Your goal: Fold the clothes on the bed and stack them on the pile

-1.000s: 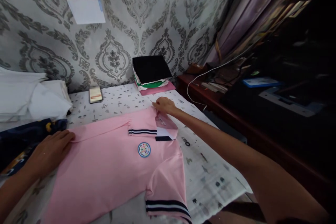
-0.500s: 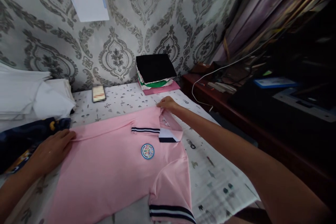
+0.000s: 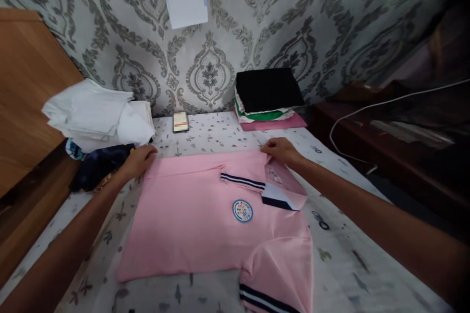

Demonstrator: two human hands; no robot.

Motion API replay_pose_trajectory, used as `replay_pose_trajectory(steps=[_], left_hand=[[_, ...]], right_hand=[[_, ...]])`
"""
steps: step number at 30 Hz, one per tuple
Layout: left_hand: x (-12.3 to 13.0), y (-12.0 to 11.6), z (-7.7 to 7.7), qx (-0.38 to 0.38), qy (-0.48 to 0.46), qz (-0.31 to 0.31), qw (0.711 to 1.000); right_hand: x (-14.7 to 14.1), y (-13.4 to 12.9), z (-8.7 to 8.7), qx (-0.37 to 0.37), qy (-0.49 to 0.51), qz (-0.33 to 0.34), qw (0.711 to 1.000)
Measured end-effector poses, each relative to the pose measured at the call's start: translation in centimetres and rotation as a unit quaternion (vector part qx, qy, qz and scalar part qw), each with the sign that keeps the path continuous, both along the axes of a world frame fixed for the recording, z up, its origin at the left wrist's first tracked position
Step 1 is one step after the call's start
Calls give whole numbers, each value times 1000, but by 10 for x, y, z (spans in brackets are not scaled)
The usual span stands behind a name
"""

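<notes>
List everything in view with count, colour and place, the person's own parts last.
Pink shirt: one, pink, spread on the sheet
Round badge: one, blue-rimmed, on the shirt
Patterned sheet: one, white, under the shirt
Folded stack: one, black on top, far right
White pile: one, far left
Dark cloth: one, navy, before the white pile
Small item: one, blurred, cream-faced, near the wall
Paper: one, white, on the wall
Cable: one, white, right
Wooden panel: one, brown, left edge
Left hand: one, bare, at the shirt's far left corner
Right hand: one, bare, pinching fabric beside the collar
</notes>
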State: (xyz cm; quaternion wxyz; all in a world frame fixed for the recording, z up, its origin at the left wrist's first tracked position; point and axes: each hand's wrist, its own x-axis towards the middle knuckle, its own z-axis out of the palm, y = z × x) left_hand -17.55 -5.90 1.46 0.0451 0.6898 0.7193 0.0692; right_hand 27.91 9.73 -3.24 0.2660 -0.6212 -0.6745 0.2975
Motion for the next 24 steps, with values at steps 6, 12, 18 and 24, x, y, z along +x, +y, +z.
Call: replay_pose_trajectory(steps=[6,12,18,24], left_hand=[[2,-4,-11,-13,81,5,997],[23,-20,-13,64,82,-56,993],[32,-36,-49,32,43,-127,990],[24,-42,-49,-3,68,-93,993]], right_hand=[[-3,-6,9,0,-77,4,997],[-16,-44,25,161,-140,65,975],[-37,-108,32,240,-145,400,873],[-36,-127,34,215,-191,405,868]])
